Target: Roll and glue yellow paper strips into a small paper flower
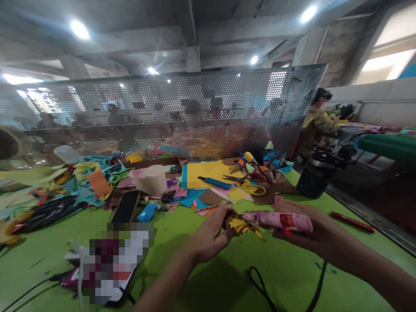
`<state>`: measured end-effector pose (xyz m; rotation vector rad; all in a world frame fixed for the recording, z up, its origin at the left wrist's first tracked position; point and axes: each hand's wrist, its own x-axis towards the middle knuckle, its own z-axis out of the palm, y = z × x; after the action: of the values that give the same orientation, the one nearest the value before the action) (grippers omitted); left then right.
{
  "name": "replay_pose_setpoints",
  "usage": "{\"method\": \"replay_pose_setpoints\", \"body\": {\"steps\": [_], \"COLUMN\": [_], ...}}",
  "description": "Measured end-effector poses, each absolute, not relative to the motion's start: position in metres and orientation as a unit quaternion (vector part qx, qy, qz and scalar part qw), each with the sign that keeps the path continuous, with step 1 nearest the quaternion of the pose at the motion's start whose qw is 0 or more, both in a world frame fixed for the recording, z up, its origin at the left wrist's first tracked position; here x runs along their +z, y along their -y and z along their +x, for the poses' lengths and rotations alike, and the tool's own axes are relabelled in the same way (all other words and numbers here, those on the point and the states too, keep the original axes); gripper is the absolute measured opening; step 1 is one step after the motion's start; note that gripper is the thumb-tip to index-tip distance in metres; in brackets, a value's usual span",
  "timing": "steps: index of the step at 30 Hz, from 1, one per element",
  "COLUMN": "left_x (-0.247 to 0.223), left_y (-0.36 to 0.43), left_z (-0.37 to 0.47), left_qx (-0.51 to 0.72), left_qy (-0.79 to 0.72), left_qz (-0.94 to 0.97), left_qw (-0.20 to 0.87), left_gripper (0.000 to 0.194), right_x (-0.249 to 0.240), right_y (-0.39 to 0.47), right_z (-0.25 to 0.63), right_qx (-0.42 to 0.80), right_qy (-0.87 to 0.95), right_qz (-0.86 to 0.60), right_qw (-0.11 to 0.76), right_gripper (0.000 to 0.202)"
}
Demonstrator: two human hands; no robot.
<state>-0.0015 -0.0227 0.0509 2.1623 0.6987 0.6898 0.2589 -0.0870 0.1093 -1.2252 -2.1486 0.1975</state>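
Note:
My left hand [216,236] pinches a folded piece of yellow paper [242,226] over the green table. My right hand [308,225] is wrapped round a pink hot glue gun [282,220], whose nozzle points left and meets or nearly meets the yellow paper. A small red light glows on the gun's underside, and a black cord [316,286] runs down from it. Just beyond my hands lie a blue utility knife [216,182], red-handled scissors [242,178] and yellow-handled scissors [251,187], on and beside yellow sheets [195,171]. My right fingers are partly hidden behind the gun.
Paper scraps [87,173] heap up at left, near a roll of tape [151,180] and a phone [125,208]. At right are a red pen [352,221] and a dark flask [313,175]. A perforated metal panel [162,117] stands behind; a person [315,123] sits at far right.

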Motion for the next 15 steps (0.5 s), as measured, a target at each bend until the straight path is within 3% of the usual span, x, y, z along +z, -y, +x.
{"method": "replay_pose_setpoints", "body": {"steps": [15], "left_x": [0.0511], "left_y": [0.0234], "left_z": [-0.0006], "left_qx": [0.270], "left_qy": [-0.281], "left_qz": [0.833], "left_qw": [0.392], "left_gripper": [0.031], "right_x": [0.1097], "right_y": [0.0866], "right_z": [0.2588], "right_qx": [0.124], "right_qy": [0.815], "right_qz": [-0.480], "right_qw": [0.300], "right_gripper": [0.025]}}
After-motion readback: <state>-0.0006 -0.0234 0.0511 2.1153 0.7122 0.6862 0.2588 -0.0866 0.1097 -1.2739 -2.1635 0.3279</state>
